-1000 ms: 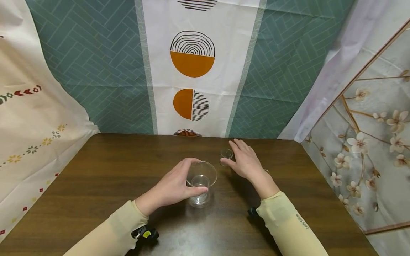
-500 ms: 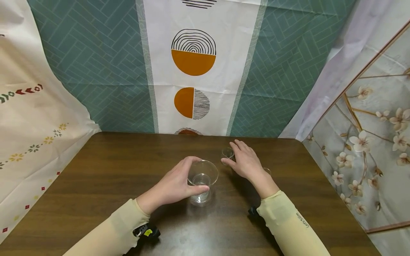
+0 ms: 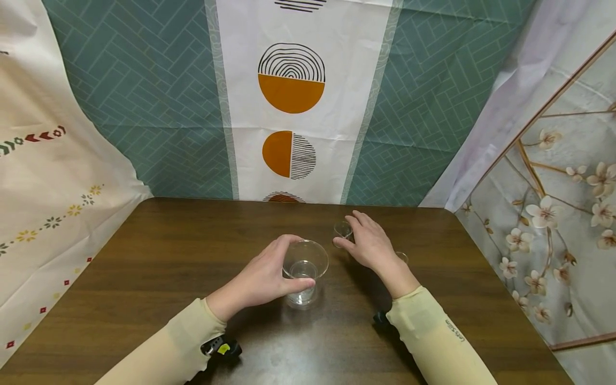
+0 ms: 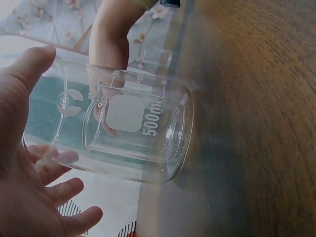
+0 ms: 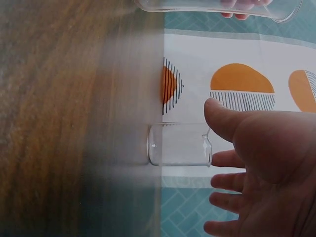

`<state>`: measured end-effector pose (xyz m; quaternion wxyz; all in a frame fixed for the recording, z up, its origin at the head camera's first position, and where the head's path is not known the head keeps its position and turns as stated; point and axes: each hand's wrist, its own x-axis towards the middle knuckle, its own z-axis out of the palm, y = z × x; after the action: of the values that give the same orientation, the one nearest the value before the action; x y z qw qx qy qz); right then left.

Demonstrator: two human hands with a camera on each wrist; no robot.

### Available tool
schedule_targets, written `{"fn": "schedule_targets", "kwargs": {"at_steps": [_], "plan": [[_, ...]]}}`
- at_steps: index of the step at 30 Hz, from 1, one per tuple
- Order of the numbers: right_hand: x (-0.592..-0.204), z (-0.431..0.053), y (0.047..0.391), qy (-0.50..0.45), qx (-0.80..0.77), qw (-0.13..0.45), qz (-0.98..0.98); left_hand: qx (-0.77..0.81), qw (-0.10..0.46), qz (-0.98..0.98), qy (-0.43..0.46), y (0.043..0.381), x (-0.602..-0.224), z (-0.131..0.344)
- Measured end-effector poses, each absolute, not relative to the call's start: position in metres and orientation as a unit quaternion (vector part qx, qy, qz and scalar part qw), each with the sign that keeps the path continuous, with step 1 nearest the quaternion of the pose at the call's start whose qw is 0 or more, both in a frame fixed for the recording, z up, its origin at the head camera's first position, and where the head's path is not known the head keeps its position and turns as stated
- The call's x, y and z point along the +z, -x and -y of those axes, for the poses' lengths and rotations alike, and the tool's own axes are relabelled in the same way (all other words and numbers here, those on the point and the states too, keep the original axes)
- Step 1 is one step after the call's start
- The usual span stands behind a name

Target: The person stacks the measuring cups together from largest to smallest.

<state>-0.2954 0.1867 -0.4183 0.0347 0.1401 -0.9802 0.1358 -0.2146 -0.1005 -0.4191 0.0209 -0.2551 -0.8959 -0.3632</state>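
The left hand (image 3: 257,272) pinches the large beaker (image 4: 126,114) near its rim, likely steadying it; the right hand (image 3: 372,245) spreads beside the small beaker (image 5: 180,144). Contact there is unclear.

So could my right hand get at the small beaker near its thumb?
Probably yes: your right hand is open right beside the small beaker, close to its rim, and nothing visible stands in the way.
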Motion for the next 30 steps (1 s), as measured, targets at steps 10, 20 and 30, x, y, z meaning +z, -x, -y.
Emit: {"fn": "schedule_targets", "kwargs": {"at_steps": [10,20,30], "plan": [[-0.4207,-0.1887,0.2971,-0.141,0.139,0.039,0.979,-0.36,0.02,0.897,0.254,0.2154,-0.4187,0.0995],[-0.4221,-0.189,0.2973,-0.147,0.139,0.046,0.978,-0.361,0.022,0.897,0.252,0.2152,-0.4192,0.0995],[-0.4238,-0.1883,0.2976,-0.149,0.142,0.052,0.977,-0.37,0.019,0.893,0.255,0.2163,-0.4229,0.1003]]}}
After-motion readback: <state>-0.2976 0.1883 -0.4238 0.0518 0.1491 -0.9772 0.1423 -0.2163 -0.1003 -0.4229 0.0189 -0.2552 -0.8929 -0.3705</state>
